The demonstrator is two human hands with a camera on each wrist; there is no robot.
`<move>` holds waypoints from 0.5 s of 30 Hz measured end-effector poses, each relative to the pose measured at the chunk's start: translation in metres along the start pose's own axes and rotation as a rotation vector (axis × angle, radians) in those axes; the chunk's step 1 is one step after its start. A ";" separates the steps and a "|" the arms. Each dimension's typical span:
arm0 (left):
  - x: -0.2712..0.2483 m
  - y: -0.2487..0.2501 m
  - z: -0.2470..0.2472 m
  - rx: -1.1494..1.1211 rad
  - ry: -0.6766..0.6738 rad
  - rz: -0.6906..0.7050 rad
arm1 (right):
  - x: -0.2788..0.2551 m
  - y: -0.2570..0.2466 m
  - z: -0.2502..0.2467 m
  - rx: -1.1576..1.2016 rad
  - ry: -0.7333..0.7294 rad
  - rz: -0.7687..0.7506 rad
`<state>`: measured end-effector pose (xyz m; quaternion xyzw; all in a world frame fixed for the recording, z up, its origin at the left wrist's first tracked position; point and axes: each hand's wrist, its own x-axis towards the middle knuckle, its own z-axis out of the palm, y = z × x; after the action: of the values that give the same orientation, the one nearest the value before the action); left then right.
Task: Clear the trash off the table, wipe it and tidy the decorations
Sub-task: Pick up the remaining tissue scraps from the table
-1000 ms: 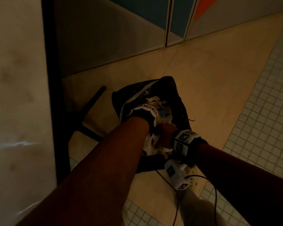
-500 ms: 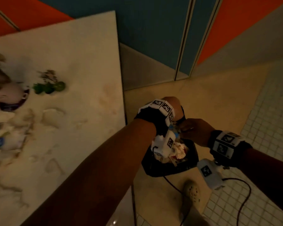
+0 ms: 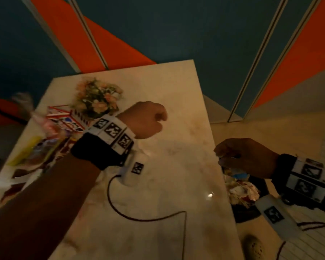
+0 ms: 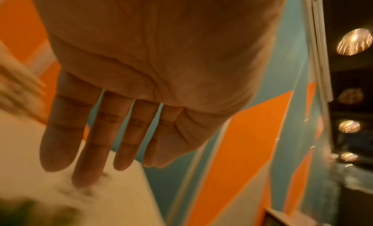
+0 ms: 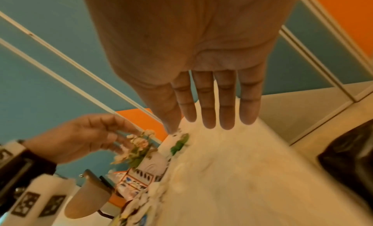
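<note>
My left hand [image 3: 144,119] hovers over the middle of the pale marble table [image 3: 167,175], holding nothing; the left wrist view shows its fingers [image 4: 90,141] straight. My right hand [image 3: 242,156] hangs empty past the table's right edge, above the black trash bag [image 3: 246,212], and its fingers [image 5: 212,104] are stretched out. Crumpled paper trash [image 3: 240,190] fills the bag. A vase of pale flowers [image 3: 97,98] stands at the table's far left, with a red and white carton [image 3: 64,119] beside it. Wrappers and scraps [image 3: 32,149] litter the left side.
The bag [image 5: 353,157] stands on the tiled floor beside my shoe [image 3: 253,246]. A small green sprig [image 5: 179,143] lies on the table near the vase [image 5: 139,146]. A brown chair back [image 5: 88,197] stands beyond the table's left side. An orange and teal wall runs behind.
My view has swung up from the bag on the floor to the tabletop. My left hand has come out of the bag and moved over the table; my right hand has risen above the bag.
</note>
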<state>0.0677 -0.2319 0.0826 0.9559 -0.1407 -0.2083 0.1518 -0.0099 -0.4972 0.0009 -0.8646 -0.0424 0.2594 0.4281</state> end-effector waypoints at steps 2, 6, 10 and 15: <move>-0.019 -0.046 -0.018 0.024 0.041 -0.090 | 0.006 -0.025 0.020 -0.014 -0.001 -0.018; -0.054 -0.119 -0.035 0.107 0.045 -0.191 | 0.024 -0.072 0.054 -0.101 -0.028 -0.064; -0.075 -0.182 -0.030 0.160 -0.043 -0.343 | 0.057 -0.108 0.088 -0.093 -0.073 -0.044; -0.094 -0.225 0.015 0.248 -0.112 -0.388 | 0.110 -0.140 0.141 -0.325 -0.165 -0.037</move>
<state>0.0252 0.0015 0.0245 0.9633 0.0130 -0.2674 -0.0179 0.0373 -0.2752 -0.0082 -0.8972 -0.1346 0.3115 0.2827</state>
